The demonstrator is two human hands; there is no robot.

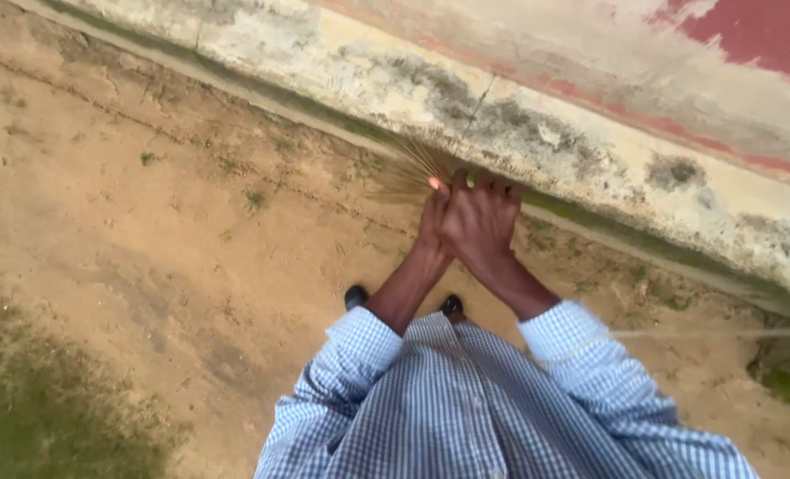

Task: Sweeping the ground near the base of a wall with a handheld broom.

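From the head camera, looking straight down: two hands are pressed together in front of the body, both wrapped around one bundle of thin, stiff, straw-coloured fibres — a handleless broom (412,173). The right hand (482,222) lies on top, fingers curled closed over the bundle; the left hand (432,226) sits just under and beside it, mostly covered, also closed on the same bundle. The fibres fan out past the knuckles toward the foot of the wall, spreading into a loose, wiry spray whose tips are blurred.

Both forearms come out of one checked shirt (466,399), a fine blue-and-white gingham weave with two cuffs turned at the wrists. Below the hands two dark, rounded shoe toes (356,296) show — one either side of the left forearm.

The ground (146,239) is bare, packed, reddish-brown earth, gritty and scuffed, with a few tiny green sprouts. One patch of dull grass (31,399) fills the lower left corner of the ground. Along its upper edge runs one concrete plinth (590,115), rough, cracked and stained with grey and green patches; above it the wall carries worn red paint (767,35). The broom's spread end lies just beside the base of this plinth, near the middle of its length.
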